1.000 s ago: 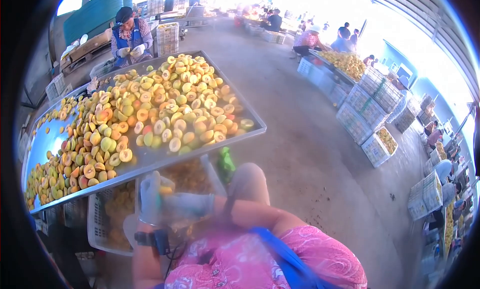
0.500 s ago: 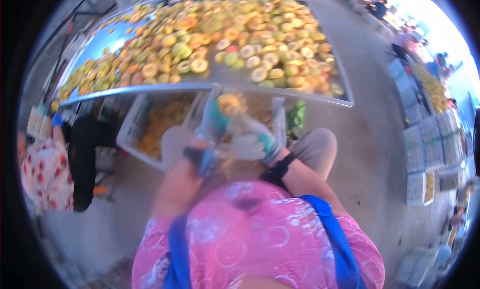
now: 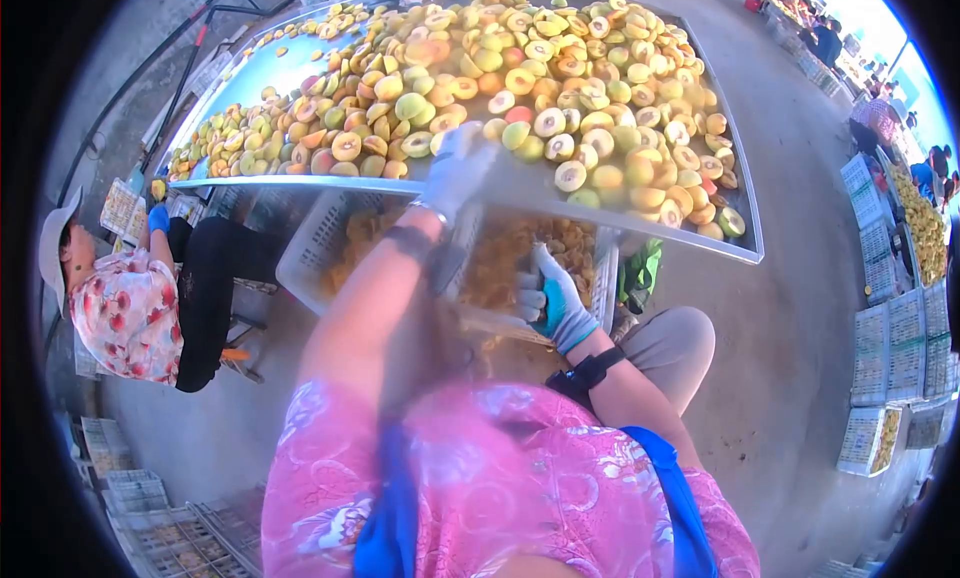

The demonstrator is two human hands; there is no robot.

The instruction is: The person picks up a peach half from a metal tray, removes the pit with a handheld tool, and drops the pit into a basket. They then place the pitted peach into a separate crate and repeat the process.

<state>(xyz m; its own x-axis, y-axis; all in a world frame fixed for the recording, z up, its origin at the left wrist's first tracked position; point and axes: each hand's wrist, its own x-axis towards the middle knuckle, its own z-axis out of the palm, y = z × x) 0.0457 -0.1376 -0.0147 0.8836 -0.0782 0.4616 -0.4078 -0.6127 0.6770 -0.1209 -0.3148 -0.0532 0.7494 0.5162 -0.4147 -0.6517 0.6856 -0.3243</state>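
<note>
My left hand (image 3: 455, 173), in a pale work glove, is stretched over the near edge of a metal tray table (image 3: 590, 214). Its blurred fingers are apart and reach the halved yellow peaches (image 3: 570, 176) heaped there, many with the cut face up. Lower and to the right, my right hand (image 3: 556, 300), in a grey and teal glove, is closed with the thumb pointing up. I cannot tell what its curled fingers hold. It is over a white crate (image 3: 604, 278) with orange-yellow fruit pieces (image 3: 500, 263) in it, below the tray's edge.
A second white crate (image 3: 300, 263) with fruit stands left of the first. A person (image 3: 125, 313) in a flowered shirt sits at the left. Stacked white crates (image 3: 890, 348) line the right side, with people farther back. A green bag (image 3: 640, 275) lies by my knee.
My left hand has left my right hand and the peach piece between them, moving up to the tray. My right hand has shifted right and stays closed. The view has shifted too.
</note>
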